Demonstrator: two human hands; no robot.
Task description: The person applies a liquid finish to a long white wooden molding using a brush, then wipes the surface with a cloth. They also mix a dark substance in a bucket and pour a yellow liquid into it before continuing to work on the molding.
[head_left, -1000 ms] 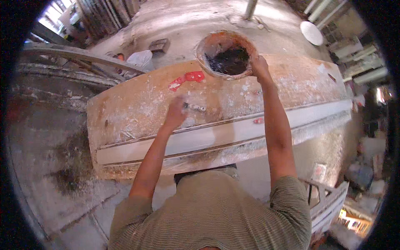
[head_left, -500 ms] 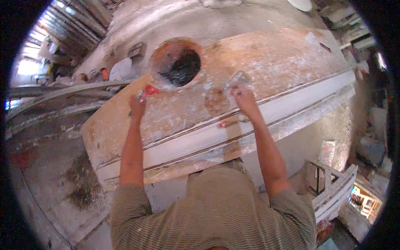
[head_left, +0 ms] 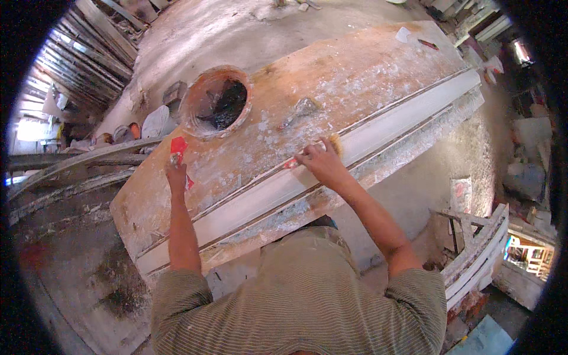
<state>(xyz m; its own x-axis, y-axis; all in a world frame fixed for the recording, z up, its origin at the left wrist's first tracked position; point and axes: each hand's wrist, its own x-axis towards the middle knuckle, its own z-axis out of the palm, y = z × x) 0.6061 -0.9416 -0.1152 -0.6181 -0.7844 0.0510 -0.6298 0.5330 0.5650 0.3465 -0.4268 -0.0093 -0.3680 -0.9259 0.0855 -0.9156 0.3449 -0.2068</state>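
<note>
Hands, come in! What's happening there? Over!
Left hand at red scrap. Right hand on brush, over white strip. Bucket beyond, apart from both hands.

Long, slanting poles [head_left: 92,50] crowd the upper left beside a pale, dusty floor [head_left: 148,68], where a dark, squarish block [head_left: 175,93] lies near a whitish bag [head_left: 157,122] and a small orange object [head_left: 135,130] sits just beside the bag. At left, long curved strips [head_left: 71,176] streaked with white sweep across the scene, while at lower right a pale slatted frame [head_left: 480,260] sits near a light-blue sheet [head_left: 486,338]. Past the frame, orange-brown woodwork [head_left: 539,260] shows in bright light, and dim, blurred clutter [head_left: 526,177] fills the far right.
</note>
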